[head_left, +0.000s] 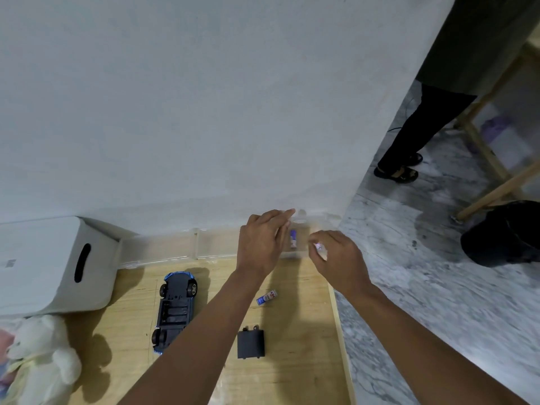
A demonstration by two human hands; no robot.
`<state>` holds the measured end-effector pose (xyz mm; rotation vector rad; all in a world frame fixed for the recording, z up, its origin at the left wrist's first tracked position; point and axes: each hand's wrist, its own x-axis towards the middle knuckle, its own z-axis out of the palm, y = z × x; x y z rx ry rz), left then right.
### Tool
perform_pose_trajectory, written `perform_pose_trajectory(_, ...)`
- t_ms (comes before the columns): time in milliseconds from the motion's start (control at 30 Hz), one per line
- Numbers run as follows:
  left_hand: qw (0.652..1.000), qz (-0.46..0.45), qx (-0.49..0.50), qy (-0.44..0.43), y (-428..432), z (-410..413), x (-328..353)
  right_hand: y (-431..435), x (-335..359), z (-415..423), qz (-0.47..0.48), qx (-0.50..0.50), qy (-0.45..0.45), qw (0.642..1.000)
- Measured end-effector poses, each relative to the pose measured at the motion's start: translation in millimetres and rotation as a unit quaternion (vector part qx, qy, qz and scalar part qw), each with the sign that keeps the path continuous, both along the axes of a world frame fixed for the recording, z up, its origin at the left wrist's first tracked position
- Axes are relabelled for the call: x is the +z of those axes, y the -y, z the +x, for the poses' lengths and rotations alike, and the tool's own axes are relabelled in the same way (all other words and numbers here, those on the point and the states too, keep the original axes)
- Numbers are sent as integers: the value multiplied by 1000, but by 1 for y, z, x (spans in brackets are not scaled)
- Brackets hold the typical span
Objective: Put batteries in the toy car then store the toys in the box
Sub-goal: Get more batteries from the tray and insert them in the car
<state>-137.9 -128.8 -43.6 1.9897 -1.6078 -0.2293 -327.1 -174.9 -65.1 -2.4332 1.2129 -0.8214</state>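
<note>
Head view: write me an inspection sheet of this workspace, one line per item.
Surface: wooden board, with marbled floor to its right.
Job's things: car upside down, bay open, no battery seen inside; cover beside it; battery on the board; second battery in the clear case by the wall; white box and plush toy at left.
Clutter: nothing seen.
Hands: left hand over the case, fingers straight; right hand pinches a small item, likely a battery.
Cables: one dark cable on the floor.
Surroundings: white wall, bystander's legs, wooden frame, black bag.
</note>
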Motion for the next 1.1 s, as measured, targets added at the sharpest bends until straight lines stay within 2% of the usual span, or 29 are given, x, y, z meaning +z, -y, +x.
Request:
perform_pose_trajectory(133, 1000, -3, 4, 30, -14, -1, -8, -4, 5, -14, 26, -71, 22, 997)
perform_pose_trajectory(267, 997, 28, 15, 64, -27, -5, -18, 5, 2, -8, 66, -9, -42, 997)
perform_pose_trajectory(400, 995, 56, 14, 83, -30, -7, -29, 3, -11, -9, 120, -4, -45, 992)
perform_pose_trajectory(633, 993, 79, 21, 86, -27, -13, -26, 2, -16, -7, 109, -18, -58, 992)
perform_pose_trajectory(867, 990, 76, 17, 121, -28, -15, -29, 4, -5, -5, 94, -22, -117, 988)
perform_pose_trajectory(1100, 989, 61, 32, 129, -25, -18, -35, 4, -10, 0, 89, -30, -109, 990)
